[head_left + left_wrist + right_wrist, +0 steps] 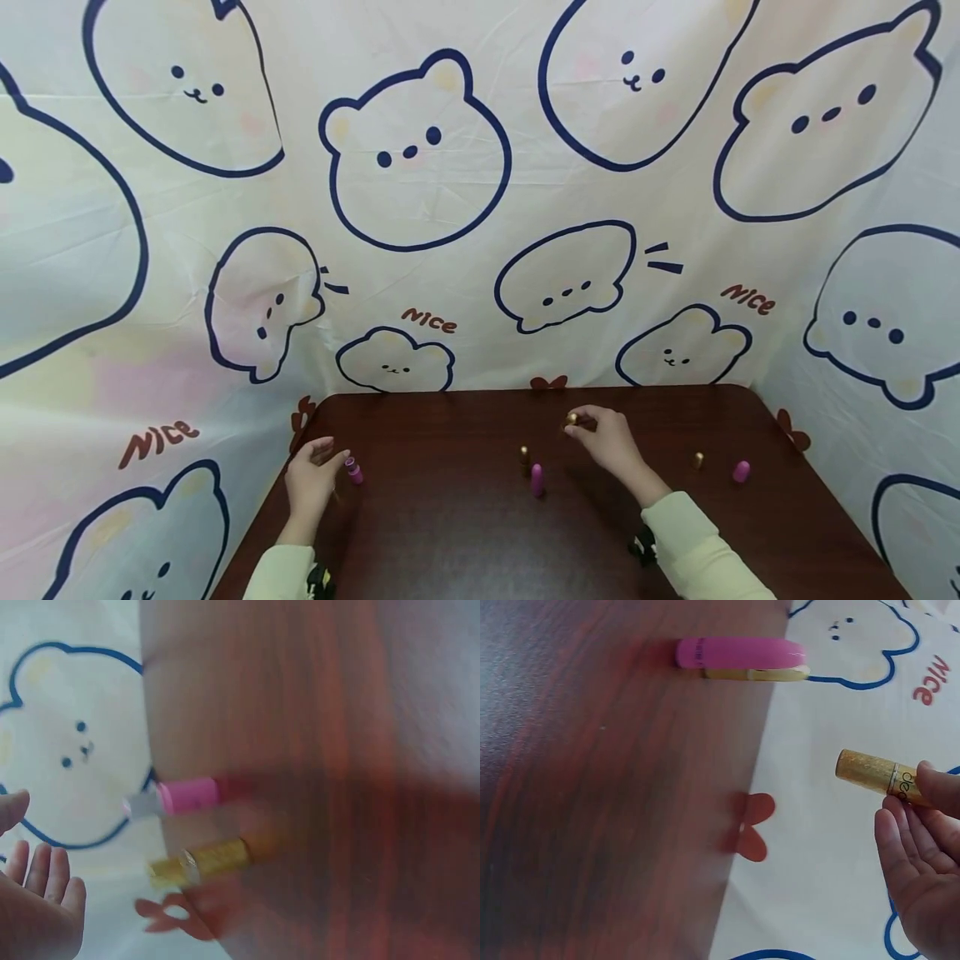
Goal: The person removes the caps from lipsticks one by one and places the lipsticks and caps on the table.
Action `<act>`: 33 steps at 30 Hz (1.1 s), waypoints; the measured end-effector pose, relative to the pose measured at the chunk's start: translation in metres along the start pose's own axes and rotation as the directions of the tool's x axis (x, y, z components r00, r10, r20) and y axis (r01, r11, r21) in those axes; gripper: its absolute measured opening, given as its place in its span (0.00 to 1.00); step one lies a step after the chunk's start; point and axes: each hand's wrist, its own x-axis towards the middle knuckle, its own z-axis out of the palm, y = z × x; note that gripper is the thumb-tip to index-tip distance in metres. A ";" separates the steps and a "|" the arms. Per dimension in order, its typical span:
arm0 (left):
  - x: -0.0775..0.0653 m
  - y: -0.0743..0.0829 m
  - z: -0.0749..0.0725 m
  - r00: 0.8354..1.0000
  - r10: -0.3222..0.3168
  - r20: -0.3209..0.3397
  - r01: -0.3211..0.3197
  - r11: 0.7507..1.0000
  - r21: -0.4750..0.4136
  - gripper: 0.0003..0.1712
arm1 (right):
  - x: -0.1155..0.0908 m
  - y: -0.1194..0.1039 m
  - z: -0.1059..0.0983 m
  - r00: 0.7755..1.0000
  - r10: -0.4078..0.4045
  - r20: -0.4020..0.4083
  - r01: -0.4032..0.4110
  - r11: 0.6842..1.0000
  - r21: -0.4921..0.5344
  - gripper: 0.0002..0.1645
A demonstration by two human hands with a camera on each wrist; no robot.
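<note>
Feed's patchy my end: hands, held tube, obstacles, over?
Right hand pinches gold tube, raised. Left hand empty, near pink tube. Nothing seen blocking right hand.

Pale yellow-green on both sides here: left sleeve, plain, and right sleeve, softly creased! Left wrist piece, small, black, flecked yellow; right wrist piece, black again, flecked white! Left hand, right hand, both bare!

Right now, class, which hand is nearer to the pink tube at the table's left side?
Left. The left hand is close beside the pink tube, while the right hand is far to its right, holding a gold tube.
</note>
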 end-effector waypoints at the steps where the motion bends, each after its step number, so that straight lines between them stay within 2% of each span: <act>1: 0.000 0.004 0.002 1.000 0.013 0.001 -0.013 1.000 0.004 0.24 | 0.000 -0.001 -0.002 1.000 -0.004 -0.008 0.004 1.000 0.007 0.10; 6: -0.004 0.024 0.014 0.998 0.056 0.032 -0.056 0.998 -0.013 0.22 | -0.002 -0.007 -0.009 1.000 -0.003 -0.018 0.004 0.999 0.048 0.10; 12: -0.011 0.045 0.030 0.992 0.081 0.096 -0.073 0.994 -0.086 0.22 | -0.004 -0.015 -0.015 0.999 0.016 -0.029 -0.013 0.994 0.110 0.11; 17: -0.015 0.063 0.043 0.985 0.119 0.124 -0.094 0.977 -0.191 0.21 | -0.007 -0.021 -0.018 0.999 0.036 -0.029 -0.031 0.985 0.171 0.11; 25: -0.027 0.085 0.066 0.970 0.188 0.156 -0.139 0.950 -0.279 0.19 | -0.014 -0.030 -0.021 0.998 0.056 -0.030 -0.047 0.970 0.240 0.14; 30: -0.036 0.095 0.079 0.955 0.217 0.204 -0.135 0.925 -0.354 0.18 | -0.016 -0.034 -0.021 0.998 0.057 -0.030 -0.044 0.943 0.331 0.17; 33: -0.041 0.101 0.085 0.941 0.232 0.245 -0.122 0.911 -0.394 0.19 | -0.017 -0.038 -0.021 0.996 0.084 -0.012 -0.071 0.904 0.422 0.19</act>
